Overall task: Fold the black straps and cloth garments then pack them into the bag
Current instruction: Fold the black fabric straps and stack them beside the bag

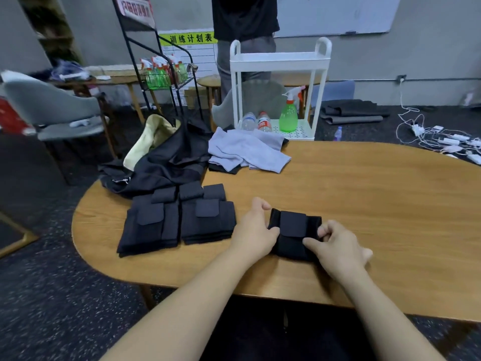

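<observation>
You have a smooth, satin-finished oval wooden counter [364,194]. On it, matt black folded cloth straps [179,220] lie beside a soft grey cloth garment [247,149]; behind the counter stands a glossy white plastic trolley [281,61].

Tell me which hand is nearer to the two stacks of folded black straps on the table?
Left. The left hand is just right of the stacks of folded black straps, almost touching. The right hand is farther right, beyond the strap being folded that both hands grip.
</observation>
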### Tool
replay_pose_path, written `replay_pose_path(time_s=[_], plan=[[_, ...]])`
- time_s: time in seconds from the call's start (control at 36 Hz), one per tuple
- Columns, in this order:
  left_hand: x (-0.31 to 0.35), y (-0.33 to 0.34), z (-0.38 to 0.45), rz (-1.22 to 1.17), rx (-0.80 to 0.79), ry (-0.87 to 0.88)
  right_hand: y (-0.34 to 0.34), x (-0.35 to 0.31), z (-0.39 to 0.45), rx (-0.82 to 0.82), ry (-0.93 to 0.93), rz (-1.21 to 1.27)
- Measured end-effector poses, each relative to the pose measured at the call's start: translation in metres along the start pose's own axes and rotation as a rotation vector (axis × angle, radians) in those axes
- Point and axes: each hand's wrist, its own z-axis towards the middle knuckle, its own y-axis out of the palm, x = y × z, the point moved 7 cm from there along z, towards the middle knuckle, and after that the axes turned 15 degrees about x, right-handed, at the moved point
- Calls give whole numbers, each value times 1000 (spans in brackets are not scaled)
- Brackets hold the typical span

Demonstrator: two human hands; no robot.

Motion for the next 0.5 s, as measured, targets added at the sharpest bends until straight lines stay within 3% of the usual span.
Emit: replay_pose_path(time_s=[0.28,0.5], plan=[[-38,-80,-5,60,236,123,40,-72,-19,-81,-113,187],[-76,-133,18,72,315,64,77,-133,-32,-115,-210,189]])
